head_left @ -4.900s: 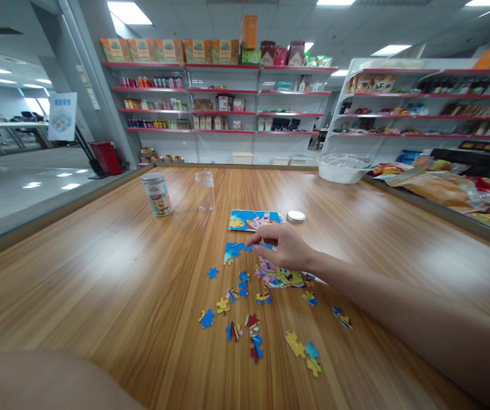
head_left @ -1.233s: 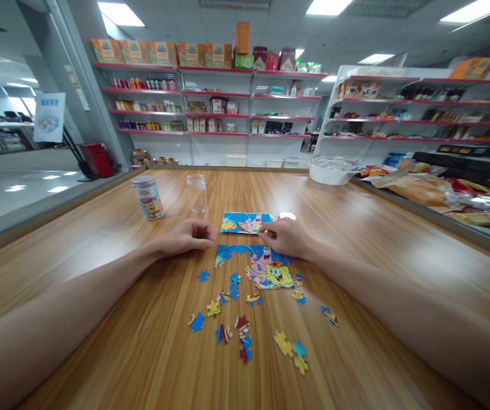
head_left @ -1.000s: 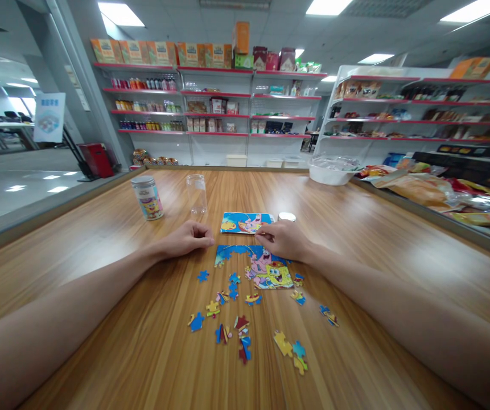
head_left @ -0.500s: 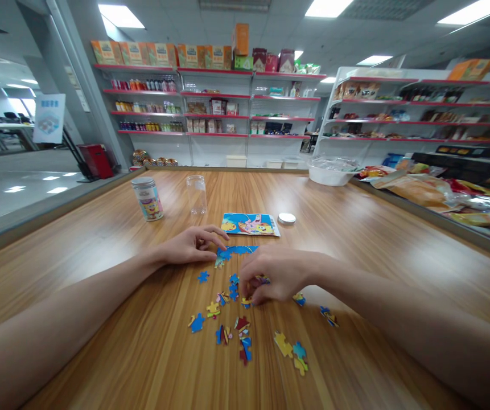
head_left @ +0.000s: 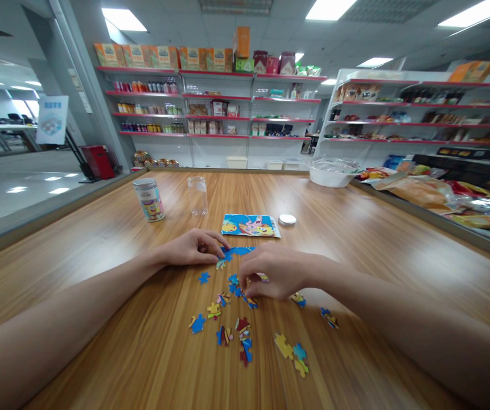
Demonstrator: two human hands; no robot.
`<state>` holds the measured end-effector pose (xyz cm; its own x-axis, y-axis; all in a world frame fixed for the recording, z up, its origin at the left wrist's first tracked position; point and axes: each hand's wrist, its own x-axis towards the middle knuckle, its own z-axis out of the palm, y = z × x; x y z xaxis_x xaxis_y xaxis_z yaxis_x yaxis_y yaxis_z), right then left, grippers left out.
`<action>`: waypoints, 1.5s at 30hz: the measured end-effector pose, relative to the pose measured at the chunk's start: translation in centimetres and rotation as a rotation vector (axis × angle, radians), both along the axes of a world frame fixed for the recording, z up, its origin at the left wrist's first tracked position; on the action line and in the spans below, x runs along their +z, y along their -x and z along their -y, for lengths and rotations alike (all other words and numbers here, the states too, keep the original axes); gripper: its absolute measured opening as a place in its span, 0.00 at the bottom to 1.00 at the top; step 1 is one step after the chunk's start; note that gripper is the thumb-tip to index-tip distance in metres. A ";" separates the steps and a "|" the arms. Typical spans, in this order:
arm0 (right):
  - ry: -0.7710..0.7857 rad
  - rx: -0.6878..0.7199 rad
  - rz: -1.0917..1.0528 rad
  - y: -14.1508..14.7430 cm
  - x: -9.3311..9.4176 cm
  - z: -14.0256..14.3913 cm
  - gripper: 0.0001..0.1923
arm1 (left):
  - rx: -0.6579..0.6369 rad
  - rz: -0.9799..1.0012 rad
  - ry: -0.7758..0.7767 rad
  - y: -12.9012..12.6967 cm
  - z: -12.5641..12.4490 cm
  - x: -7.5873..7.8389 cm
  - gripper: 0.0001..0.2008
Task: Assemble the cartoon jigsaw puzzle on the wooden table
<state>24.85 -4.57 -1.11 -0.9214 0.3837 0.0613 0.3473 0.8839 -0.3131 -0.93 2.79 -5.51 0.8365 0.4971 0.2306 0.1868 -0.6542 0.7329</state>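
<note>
Piece-sorting step: left hand flat-fingered on the blue assembled jigsaw section, right hand curled, pinching a loose multicoloured cardboard piece on the wooden counter; next, careful matching.

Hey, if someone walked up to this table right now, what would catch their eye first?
Probably the two hands at the middle of the wooden table: the left hand rests its fingertips on the blue edge of a part-built puzzle, and the right hand covers most of it, fingers down among loose puzzle pieces. Just behind lie a cartoon reference picture and a small round lid.
</note>
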 end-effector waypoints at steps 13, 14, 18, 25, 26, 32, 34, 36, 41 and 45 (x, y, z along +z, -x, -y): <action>0.052 -0.189 0.209 -1.0 2.5 -0.7 0.03 | -0.002 -0.026 0.005 0.2 -0.2 -0.3 0.09; 0.029 -0.263 0.302 -1.4 3.1 -0.8 0.04 | -0.001 -0.025 0.005 0.2 -0.2 -0.3 0.09; -0.058 -0.513 0.554 -3.5 4.4 -1.4 0.07 | 0.001 -0.018 0.003 0.2 -0.3 -0.4 0.08; 0.301 -0.599 0.708 -3.5 4.4 -1.0 0.11 | 0.008 -0.031 -0.005 0.3 -0.3 -0.4 0.08; 0.347 -0.586 0.716 -3.5 4.4 -1.0 0.11 | 0.010 -0.031 -0.005 0.2 -0.3 -0.4 0.08; 0.215 -0.658 0.592 -4.4 3.9 -2.2 0.05 | 0.003 -0.030 -0.021 0.3 -0.4 -0.3 0.08; 0.120 -0.682 0.566 -4.6 3.5 -2.7 0.10 | 0.005 -0.037 -0.033 0.3 -0.4 -0.3 0.09; 0.164 -0.699 0.595 -4.6 3.2 -2.9 0.09 | 0.008 -0.027 -0.088 0.1 -0.1 -0.2 0.09; 0.352 -0.696 0.668 -4.3 3.0 -2.1 0.10 | 0.023 0.032 -0.431 -1.5 1.8 0.4 0.12; 0.406 -0.582 0.685 -4.5 2.5 -1.5 0.12 | -0.148 -0.098 -0.472 -3.1 3.6 0.9 0.20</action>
<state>29.40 -3.12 1.38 -0.3694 0.6623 -0.6518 0.9135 0.3876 -0.1238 2.17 -0.82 -4.60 0.9192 0.2315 0.3186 0.1195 -0.9348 0.3344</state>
